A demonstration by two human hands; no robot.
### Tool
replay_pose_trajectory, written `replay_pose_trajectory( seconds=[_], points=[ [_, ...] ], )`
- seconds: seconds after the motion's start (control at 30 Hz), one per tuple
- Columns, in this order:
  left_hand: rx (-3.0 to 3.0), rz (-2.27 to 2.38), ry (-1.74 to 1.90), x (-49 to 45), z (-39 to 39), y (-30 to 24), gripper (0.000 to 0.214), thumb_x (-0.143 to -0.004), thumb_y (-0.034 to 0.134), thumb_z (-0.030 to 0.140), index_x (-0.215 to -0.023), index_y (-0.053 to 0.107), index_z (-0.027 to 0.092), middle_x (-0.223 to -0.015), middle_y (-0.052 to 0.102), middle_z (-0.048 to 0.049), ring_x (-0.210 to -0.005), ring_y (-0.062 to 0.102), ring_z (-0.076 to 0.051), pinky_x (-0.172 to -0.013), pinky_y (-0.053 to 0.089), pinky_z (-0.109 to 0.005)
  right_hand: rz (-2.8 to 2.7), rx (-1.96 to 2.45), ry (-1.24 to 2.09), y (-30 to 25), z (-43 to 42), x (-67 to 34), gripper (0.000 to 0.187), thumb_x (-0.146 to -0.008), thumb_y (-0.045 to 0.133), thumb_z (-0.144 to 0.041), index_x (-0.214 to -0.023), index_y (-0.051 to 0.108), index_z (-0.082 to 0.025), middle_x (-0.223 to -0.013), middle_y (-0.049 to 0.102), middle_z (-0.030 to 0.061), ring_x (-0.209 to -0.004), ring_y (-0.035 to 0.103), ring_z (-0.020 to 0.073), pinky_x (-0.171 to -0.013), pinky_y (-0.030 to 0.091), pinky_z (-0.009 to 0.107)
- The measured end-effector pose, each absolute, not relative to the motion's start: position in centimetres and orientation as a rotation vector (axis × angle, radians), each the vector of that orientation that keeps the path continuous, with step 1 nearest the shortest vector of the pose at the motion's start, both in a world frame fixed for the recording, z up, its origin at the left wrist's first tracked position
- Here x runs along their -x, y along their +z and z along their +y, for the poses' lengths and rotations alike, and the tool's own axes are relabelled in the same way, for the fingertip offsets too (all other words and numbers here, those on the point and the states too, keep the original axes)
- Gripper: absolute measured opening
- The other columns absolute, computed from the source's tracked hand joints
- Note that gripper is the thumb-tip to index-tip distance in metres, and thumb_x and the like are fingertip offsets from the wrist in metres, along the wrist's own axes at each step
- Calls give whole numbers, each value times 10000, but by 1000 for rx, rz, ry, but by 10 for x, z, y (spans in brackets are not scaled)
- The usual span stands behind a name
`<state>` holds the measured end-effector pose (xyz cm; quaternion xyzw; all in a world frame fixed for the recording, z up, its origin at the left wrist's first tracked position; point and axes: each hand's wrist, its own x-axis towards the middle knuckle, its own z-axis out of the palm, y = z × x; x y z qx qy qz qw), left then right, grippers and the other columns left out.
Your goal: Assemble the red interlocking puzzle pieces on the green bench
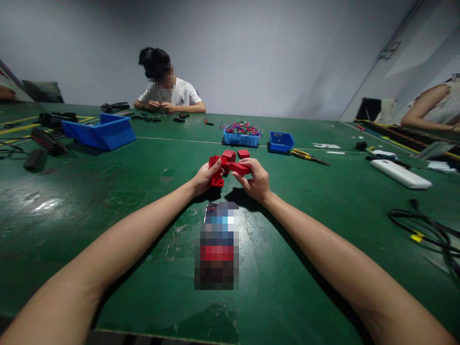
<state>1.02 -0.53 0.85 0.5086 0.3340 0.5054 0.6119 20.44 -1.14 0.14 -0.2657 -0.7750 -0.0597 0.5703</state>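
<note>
My left hand is closed around a red plastic part with small holes at its lower end, thumb pressed on top. In my right hand a red block is pinched between fingers and thumb, its left end close to the left hand's part; whether the two touch I cannot tell. Just beyond the hands are two more red pieces, one blocky and one flat. A phone-like device, mostly blurred out, lies on the green table nearer to me.
Beyond my hands stand a blue bin of coloured wires and a smaller blue bin, with yellow-handled pliers beside it. A large blue bin is left; a white case and black cable lie right. A person sits opposite.
</note>
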Motion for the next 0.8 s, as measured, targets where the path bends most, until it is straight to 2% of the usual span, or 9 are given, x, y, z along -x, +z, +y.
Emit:
replay_pose_trajectory(
  seconds=[0.17,0.47,0.7,0.8],
  points=[
    [-1192,781,1166,-11,-7,11,653,-579,792,668,-893,593,132,-682,564,21,-567,478,-64,-529,332,-219,-1815,658,-143,-1,-11,-205,176,-933,598,-370,-981,573,-202,-873,668,59,-767,651,177,-698,547,304],
    [-1195,781,1175,-11,-7,10,654,-572,786,680,-867,570,138,-665,554,29,-538,461,-55,-502,327,-210,-1834,622,-125,0,-11,-203,117,-924,609,-320,-928,569,-211,-918,686,73,-823,664,187,-721,545,311],
    [-1190,777,1176,-11,-9,12,638,-574,799,658,-864,568,138,-671,555,31,-539,471,-52,-500,360,-199,-1831,624,-154,-2,-12,-202,129,-928,599,-289,-1026,564,-213,-909,676,54,-791,654,171,-704,549,292],
    [-1199,785,1170,-11,-10,12,633,-560,823,628,-867,575,133,-687,572,26,-531,478,-54,-503,387,-206,-1862,595,-174,0,-12,-203,152,-938,580,-267,-1078,569,-210,-956,687,68,-853,665,179,-750,556,300]
  ],
)
